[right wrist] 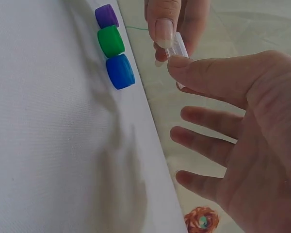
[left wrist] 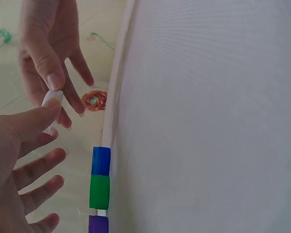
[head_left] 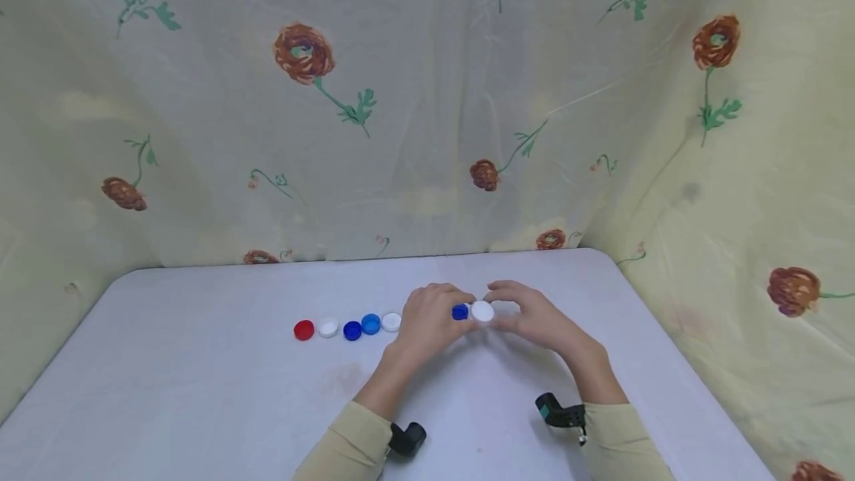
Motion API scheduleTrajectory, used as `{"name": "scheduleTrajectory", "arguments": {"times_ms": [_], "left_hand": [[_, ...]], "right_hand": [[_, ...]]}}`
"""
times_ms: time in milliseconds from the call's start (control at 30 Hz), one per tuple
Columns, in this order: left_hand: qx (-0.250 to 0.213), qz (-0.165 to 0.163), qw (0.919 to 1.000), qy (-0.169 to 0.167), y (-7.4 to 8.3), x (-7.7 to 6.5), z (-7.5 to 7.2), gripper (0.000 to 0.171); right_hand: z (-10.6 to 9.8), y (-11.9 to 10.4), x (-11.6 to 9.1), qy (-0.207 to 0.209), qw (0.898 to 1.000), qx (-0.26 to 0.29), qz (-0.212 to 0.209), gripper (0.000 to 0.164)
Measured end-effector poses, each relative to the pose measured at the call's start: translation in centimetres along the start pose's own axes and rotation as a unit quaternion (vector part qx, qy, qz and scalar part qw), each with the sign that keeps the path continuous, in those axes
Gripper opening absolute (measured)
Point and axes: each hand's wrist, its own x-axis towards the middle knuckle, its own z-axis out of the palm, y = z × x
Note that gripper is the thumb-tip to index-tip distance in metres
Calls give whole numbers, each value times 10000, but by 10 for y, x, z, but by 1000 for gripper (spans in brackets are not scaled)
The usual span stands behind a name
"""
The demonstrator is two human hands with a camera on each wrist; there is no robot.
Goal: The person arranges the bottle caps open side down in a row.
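Observation:
A white bottle cap (head_left: 482, 311) is pinched between both hands above the table, its round face turned toward the head camera. My left hand (head_left: 430, 321) holds its left side with the thumb and a finger. On the other side my right hand (head_left: 534, 318) grips it the same way. In the right wrist view the white cap (right wrist: 177, 47) appears edge-on, with ridged sides, between the thumbs. The remaining fingers of each hand are spread. Behind the hands, a blue cap (head_left: 459, 312) shows in the gap, beside my left fingers.
Left of the hands, a row holds a red cap (head_left: 303, 329), a white cap (head_left: 328, 327), a dark blue cap (head_left: 352, 330), a lighter blue cap (head_left: 370, 324) and another white cap (head_left: 391, 322). The wrist views show a green cap (right wrist: 110, 41) and a purple cap (right wrist: 106, 16) on the white table (head_left: 200, 392).

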Motion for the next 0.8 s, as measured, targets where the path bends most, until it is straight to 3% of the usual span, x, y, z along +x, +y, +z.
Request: {"name": "scheduleTrajectory", "arguments": {"times_ms": [233, 567, 800], "left_hand": [[-60, -70, 9999, -78, 0, 3, 2, 39], [127, -161, 9998, 63, 2, 11, 7, 35], [103, -240, 9996, -126, 2, 12, 12, 36]], "right_hand": [[0, 1, 1, 51, 9999, -142, 42, 28], [0, 5, 5, 160, 9982, -580, 22, 32], [5, 13, 11, 190, 9970, -748, 72, 35]]}}
